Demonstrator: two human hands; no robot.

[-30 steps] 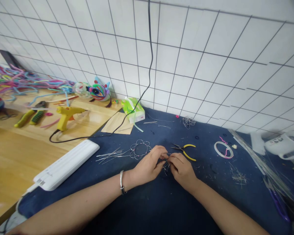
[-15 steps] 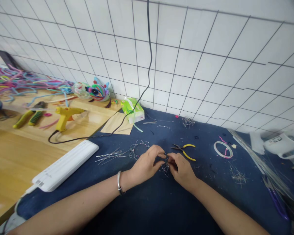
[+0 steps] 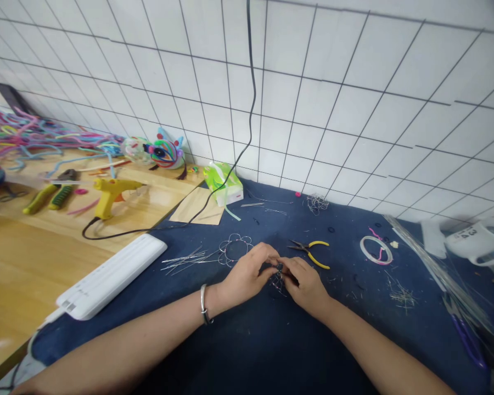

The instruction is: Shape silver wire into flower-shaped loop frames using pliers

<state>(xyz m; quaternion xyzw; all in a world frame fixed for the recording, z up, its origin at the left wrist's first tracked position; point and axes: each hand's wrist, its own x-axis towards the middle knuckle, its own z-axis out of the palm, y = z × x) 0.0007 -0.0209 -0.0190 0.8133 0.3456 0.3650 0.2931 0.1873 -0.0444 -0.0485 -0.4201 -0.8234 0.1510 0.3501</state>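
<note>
- Wearing a silver-coloured bangle [image 3: 203, 299] on my left wrist, I hold both forearms over the dark blue bench [image 3: 247, 343].
- Off to my right lies a purple-handled tool [image 3: 464, 336], partly under thin pale strands [image 3: 444, 270].
- My left grip [image 3: 253, 271] is closed, thumb and fingers pinching a small wire piece [image 3: 277, 283] right in front of me.
- My right grip [image 3: 306, 282] is clamped on the same wire piece from the other side; my fingers hide much of it, so I cannot tell its full shape.
- To my left sits a long white block [image 3: 113, 277] with a cord at its near end.
- Loose wire clippings [image 3: 403, 299] lie scattered to the right.
- Just beyond my left grip rests a flower-shaped wire ring [image 3: 225, 251], with straight wires [image 3: 187, 261] beside it.
- Just beyond my right grip lie yellow-handled pliers [image 3: 309, 250], their handles spread.
- Farther right is a white ring [image 3: 363, 254] with a pink strand across it.
- Farther left, a yellow glue gun [image 3: 109, 196] stands on pale wood.
- Toward the back are a green tissue pack [image 3: 224, 186] and a tangle of wire [image 3: 318, 204].
- Behind everything rises the white tiled wall [image 3: 333, 109].
</note>
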